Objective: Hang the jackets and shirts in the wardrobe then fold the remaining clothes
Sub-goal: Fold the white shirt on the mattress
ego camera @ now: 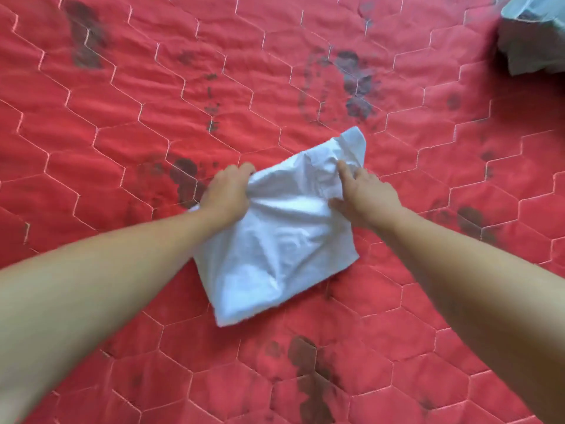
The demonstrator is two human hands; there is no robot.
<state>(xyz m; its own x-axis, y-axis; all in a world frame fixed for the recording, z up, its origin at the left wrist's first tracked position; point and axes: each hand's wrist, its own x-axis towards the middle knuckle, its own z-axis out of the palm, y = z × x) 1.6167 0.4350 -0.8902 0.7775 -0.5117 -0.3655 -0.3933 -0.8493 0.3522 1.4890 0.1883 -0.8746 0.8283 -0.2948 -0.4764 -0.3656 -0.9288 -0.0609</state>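
A white garment (pixel 275 249), folded into a rough rectangle, lies in the middle of a red quilted mattress (pixel 128 123). My left hand (pixel 227 194) grips the garment's far left edge, with the cloth bunched in its curled fingers. My right hand (pixel 363 194) rests on the far right part of the garment, fingers extended and pressing the cloth down. A loose corner of the garment sticks out beyond my right hand.
A pale blue-grey piece of clothing (pixel 532 35) lies crumpled at the top right corner of the mattress. The red cover has hexagon stitching and several dark stains.
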